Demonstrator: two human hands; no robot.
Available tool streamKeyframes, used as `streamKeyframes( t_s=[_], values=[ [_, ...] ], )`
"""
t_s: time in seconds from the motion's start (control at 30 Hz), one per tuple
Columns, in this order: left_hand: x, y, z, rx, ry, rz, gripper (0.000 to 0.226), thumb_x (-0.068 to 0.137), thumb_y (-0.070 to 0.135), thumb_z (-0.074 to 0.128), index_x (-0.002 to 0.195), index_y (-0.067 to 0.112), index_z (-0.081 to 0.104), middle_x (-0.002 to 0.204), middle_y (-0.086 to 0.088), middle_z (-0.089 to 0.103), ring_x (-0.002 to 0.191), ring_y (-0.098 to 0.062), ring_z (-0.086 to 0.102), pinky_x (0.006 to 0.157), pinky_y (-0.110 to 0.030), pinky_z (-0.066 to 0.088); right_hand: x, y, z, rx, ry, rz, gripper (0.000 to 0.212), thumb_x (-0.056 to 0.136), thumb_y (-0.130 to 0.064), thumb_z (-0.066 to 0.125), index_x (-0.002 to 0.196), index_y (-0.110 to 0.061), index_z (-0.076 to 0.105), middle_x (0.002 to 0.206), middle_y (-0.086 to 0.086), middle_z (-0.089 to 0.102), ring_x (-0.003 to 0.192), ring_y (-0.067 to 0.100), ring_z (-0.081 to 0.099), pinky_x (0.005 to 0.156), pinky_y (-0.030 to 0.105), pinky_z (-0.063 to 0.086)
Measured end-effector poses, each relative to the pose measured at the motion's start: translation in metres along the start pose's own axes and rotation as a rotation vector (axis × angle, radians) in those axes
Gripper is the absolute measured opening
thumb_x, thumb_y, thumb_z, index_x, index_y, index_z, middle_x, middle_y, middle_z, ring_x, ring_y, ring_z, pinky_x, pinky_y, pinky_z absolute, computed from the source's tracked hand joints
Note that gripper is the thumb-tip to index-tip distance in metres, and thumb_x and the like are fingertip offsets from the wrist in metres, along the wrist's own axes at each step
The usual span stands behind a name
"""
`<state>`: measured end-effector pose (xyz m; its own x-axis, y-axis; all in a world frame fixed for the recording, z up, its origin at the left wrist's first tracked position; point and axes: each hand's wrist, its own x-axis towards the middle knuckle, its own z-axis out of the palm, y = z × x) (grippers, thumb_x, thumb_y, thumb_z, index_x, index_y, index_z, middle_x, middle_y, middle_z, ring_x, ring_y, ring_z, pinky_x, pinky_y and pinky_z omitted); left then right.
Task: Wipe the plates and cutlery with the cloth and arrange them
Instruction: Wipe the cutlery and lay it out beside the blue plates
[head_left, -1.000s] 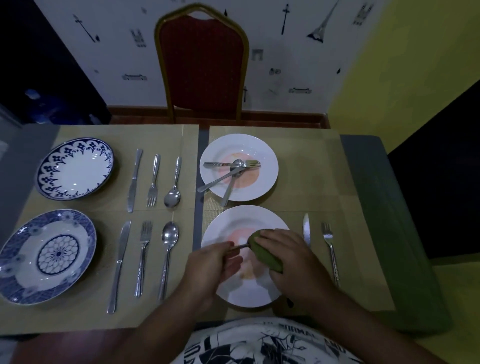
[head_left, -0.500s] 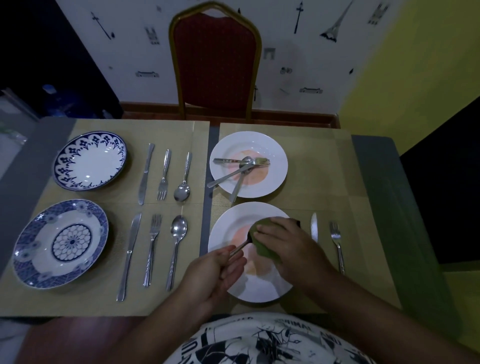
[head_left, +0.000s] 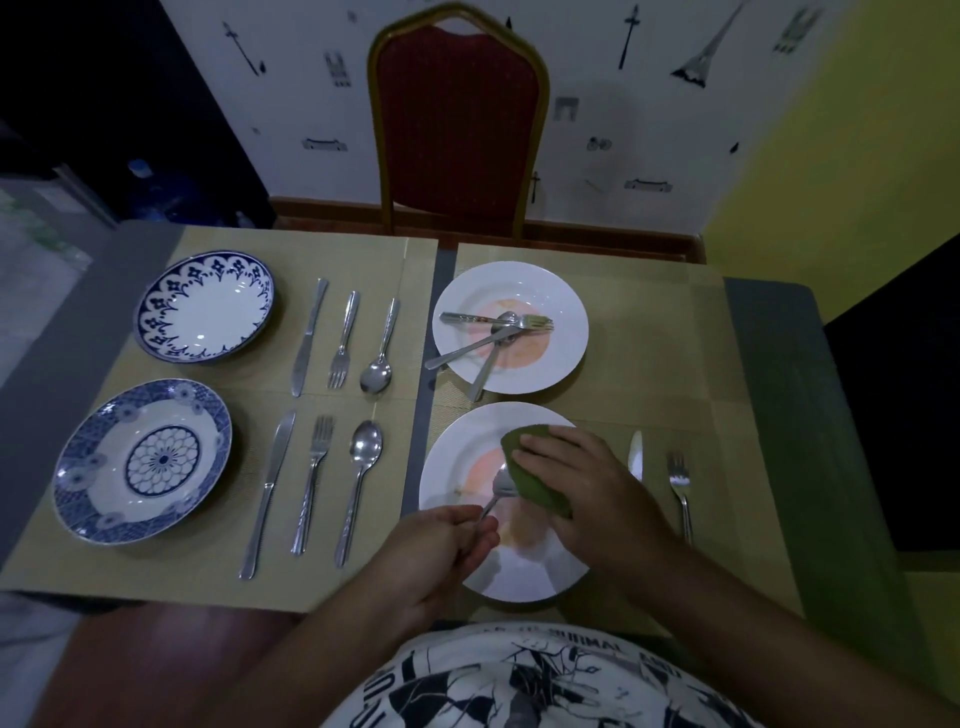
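Fingers of my left hand (head_left: 441, 543) pinch the handle of the spoon (head_left: 503, 484) over the white plate (head_left: 452, 467), at the near edge of the surface (head_left: 769, 374), right of centre. Its bowl, wrapped a moment ago, now shows bare and shiny — nearly done. The green cloth (head_left: 537, 486) has slid right, gripped in my right hand (head_left: 587, 493).

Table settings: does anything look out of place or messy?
Yes. On the far white plate, cutlery lies crossed in a heap over an orange smear, unlike the neat rows on the left placemat.
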<state>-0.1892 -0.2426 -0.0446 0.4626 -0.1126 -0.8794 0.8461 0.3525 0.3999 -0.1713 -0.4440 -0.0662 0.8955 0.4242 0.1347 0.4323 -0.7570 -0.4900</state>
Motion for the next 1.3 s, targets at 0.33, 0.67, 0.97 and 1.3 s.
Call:
streamKeyframes(
  t_s=[0.33, 0.67, 0.97, 1.3],
  values=[
    [-0.006, -0.005, -0.010, -0.053, -0.097, -0.087, 0.035, 0.097, -0.013, 0.037, 0.110, -0.003, 0.068, 0.073, -0.008, 0.057, 0.065, -0.012, 0.048, 0.064, -0.021, 0.038, -0.001, 0.013, 0.013, -0.038, -0.128, -0.057, 0.063, 0.067, -0.004, 0.072, 0.128, -0.019, 0.063, 0.135, -0.004, 0.058, 0.126, 0.023, 0.047, 0.103, 0.041, 0.044],
    [-0.005, -0.006, -0.006, 0.246, 0.036, 0.030, 0.022, 0.096, -0.001, 0.049, 0.115, 0.005, 0.060, 0.093, -0.009, 0.070, 0.060, -0.013, 0.047, 0.052, -0.024, 0.032, 0.000, 0.017, 0.000, 0.054, 0.023, 0.152, 0.067, 0.068, 0.004, 0.071, 0.131, -0.017, 0.061, 0.134, -0.004, 0.058, 0.127, 0.021, 0.046, 0.103, 0.044, 0.043],
    [-0.012, -0.009, 0.001, 0.268, -0.001, 0.129, 0.021, 0.096, -0.005, 0.052, 0.104, 0.001, 0.071, 0.075, -0.009, 0.063, 0.063, -0.015, 0.052, 0.052, -0.024, 0.045, -0.013, -0.022, -0.004, 0.054, -0.075, -0.120, 0.059, 0.076, -0.012, 0.055, 0.133, -0.022, 0.058, 0.140, -0.009, 0.053, 0.132, 0.018, 0.041, 0.109, 0.032, 0.036],
    [-0.014, -0.012, -0.012, 0.309, -0.066, 0.119, 0.027, 0.100, -0.003, 0.047, 0.105, 0.003, 0.073, 0.072, -0.006, 0.063, 0.064, -0.012, 0.056, 0.055, -0.021, 0.042, 0.014, -0.014, 0.007, 0.167, -0.071, 0.072, 0.054, 0.065, -0.002, 0.063, 0.115, -0.021, 0.069, 0.116, -0.006, 0.068, 0.107, 0.014, 0.057, 0.097, 0.026, 0.044]
  ],
)
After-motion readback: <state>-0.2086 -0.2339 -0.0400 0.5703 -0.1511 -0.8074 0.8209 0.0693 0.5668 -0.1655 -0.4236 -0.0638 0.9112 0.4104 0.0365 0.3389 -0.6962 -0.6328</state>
